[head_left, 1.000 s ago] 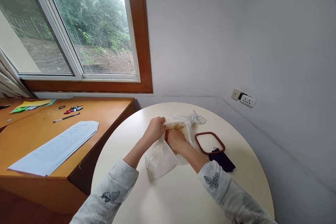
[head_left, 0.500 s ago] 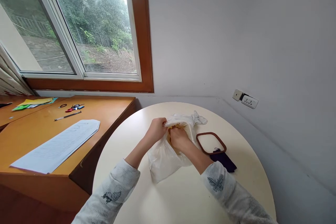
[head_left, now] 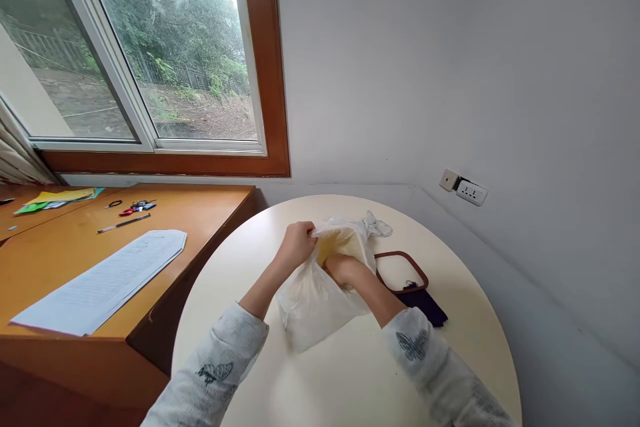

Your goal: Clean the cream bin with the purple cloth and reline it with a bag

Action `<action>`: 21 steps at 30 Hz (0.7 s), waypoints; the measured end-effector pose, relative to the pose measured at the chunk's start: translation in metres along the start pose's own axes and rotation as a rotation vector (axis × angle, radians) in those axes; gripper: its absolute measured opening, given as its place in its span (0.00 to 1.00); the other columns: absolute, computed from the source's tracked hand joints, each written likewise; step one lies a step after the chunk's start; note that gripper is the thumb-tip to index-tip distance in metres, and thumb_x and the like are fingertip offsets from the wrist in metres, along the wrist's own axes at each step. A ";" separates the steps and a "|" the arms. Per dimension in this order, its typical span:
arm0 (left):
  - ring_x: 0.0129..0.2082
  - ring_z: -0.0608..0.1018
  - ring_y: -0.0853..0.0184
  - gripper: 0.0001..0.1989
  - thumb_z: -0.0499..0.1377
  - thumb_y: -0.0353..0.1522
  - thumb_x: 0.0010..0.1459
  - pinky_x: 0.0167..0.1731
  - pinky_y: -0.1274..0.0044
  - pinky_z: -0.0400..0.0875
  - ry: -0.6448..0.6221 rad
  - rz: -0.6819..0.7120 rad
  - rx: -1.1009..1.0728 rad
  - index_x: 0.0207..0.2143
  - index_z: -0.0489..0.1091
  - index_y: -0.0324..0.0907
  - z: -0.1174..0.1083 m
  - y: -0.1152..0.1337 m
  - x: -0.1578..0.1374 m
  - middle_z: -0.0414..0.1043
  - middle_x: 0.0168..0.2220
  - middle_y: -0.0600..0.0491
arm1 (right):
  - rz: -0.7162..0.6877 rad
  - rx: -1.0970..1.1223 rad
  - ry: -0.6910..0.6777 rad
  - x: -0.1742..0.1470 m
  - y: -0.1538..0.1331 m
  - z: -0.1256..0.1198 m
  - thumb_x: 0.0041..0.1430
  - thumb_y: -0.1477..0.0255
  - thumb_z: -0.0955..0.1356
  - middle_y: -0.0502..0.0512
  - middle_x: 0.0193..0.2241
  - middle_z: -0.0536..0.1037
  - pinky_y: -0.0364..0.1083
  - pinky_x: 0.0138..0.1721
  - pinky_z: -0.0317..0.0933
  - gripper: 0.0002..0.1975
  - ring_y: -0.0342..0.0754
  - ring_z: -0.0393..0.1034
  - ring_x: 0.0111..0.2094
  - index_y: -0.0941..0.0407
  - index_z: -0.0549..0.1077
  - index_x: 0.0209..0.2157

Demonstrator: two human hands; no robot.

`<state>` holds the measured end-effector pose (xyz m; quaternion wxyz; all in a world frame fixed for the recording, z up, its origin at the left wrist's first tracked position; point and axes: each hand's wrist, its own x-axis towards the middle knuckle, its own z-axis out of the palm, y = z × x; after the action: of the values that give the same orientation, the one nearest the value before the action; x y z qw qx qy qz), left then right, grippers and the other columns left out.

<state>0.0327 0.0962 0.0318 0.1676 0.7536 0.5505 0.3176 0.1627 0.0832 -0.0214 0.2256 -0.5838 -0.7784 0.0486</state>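
A white plastic bag (head_left: 320,313) lies on the round table, its mouth held up and gaping. My left hand (head_left: 299,240) is closed on the left edge of that mouth. Inside the opening is my right hand (head_left: 343,270), with its fingers hidden by the bag; whether they hold anything does not show. Something yellowish (head_left: 329,245) shows within the bag near the right hand. Close to the right wrist, a brown frame with rounded corners (head_left: 425,273) lies on the table, partly over a folded dark purple cloth (head_left: 430,307).
The round cream table (head_left: 235,267) stands against the wall, below a socket (head_left: 471,192). To its left, a wooden desk (head_left: 215,203) carries paper sheets (head_left: 105,280), a pen (head_left: 124,223), a bunch of keys (head_left: 140,207) and coloured papers (head_left: 60,197).
My right hand has gone deeper into the bag, and its fingers are now out of sight. The bag's mouth gapes wider. My left hand keeps its grip on the edge.
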 end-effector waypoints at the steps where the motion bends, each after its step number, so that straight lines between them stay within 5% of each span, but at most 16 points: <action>1: 0.20 0.60 0.71 0.06 0.50 0.26 0.42 0.22 0.79 0.53 -0.002 -0.014 -0.003 0.15 0.57 0.41 -0.001 -0.002 0.001 0.58 0.16 0.58 | -0.018 0.013 -0.030 -0.005 0.000 -0.008 0.57 0.69 0.65 0.51 0.23 0.73 0.42 0.26 0.62 0.10 0.42 0.68 0.24 0.60 0.72 0.27; 4: 0.19 0.60 0.71 0.07 0.52 0.29 0.43 0.21 0.79 0.53 -0.020 -0.054 -0.016 0.15 0.58 0.41 -0.005 -0.008 0.007 0.57 0.16 0.58 | -0.075 0.064 -0.049 -0.027 -0.005 -0.032 0.62 0.70 0.59 0.51 0.23 0.75 0.41 0.26 0.59 0.15 0.42 0.68 0.24 0.57 0.73 0.28; 7: 0.19 0.59 0.72 0.08 0.53 0.30 0.43 0.21 0.78 0.52 -0.044 -0.085 -0.027 0.15 0.57 0.42 -0.007 -0.012 0.015 0.55 0.15 0.59 | -0.214 0.122 0.164 -0.050 -0.014 -0.036 0.61 0.65 0.60 0.54 0.41 0.75 0.48 0.45 0.59 0.15 0.47 0.69 0.42 0.54 0.68 0.47; 10: 0.19 0.58 0.72 0.09 0.54 0.30 0.41 0.21 0.78 0.51 -0.068 -0.111 -0.034 0.14 0.56 0.42 -0.008 -0.015 0.025 0.53 0.14 0.60 | -0.412 -0.002 0.324 -0.069 -0.020 -0.013 0.59 0.67 0.63 0.58 0.54 0.65 0.56 0.58 0.43 0.22 0.51 0.56 0.56 0.55 0.60 0.55; 16: 0.16 0.54 0.74 0.13 0.56 0.29 0.40 0.18 0.79 0.47 -0.107 -0.162 -0.066 0.12 0.52 0.42 -0.008 -0.022 0.037 0.47 0.14 0.61 | -0.539 -0.202 0.437 -0.094 -0.011 0.040 0.59 0.85 0.56 0.56 0.57 0.63 0.57 0.59 0.33 0.22 0.49 0.48 0.60 0.59 0.61 0.54; 21: 0.14 0.54 0.75 0.15 0.56 0.28 0.39 0.15 0.80 0.46 -0.146 -0.247 -0.105 0.12 0.50 0.42 -0.013 -0.029 0.042 0.46 0.12 0.61 | -0.566 -0.025 0.418 -0.111 -0.004 0.046 0.57 0.83 0.60 0.56 0.48 0.71 0.54 0.54 0.50 0.14 0.49 0.59 0.54 0.57 0.67 0.43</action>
<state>0.0109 0.1440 0.0364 0.2842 0.6915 0.6080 0.2672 0.1645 -0.0129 -0.0939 0.3773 -0.3448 -0.8470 -0.1459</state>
